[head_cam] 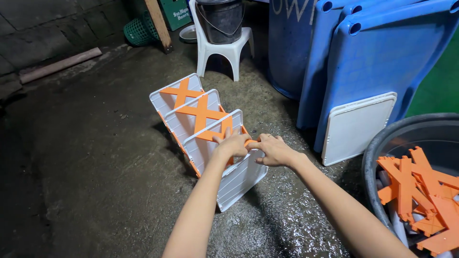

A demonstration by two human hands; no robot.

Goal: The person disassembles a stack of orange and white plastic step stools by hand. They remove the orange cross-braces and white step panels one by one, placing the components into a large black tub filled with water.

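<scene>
Both hands meet at the near end of a white rack [205, 129] with orange cross braces [201, 113], lying tilted on the wet floor [95, 167]. The left hand [233, 145] and right hand [273, 150] each close their grip on an orange piece [250, 142] there, steadying it against the nearest panel [239, 179].

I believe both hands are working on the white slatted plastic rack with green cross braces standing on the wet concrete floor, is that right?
Not quite: the cross braces are orange, not green, as the head view shows. Both the left hand and the right hand are on the white slatted plastic rack with orange cross braces, standing on the wet concrete floor.
</scene>
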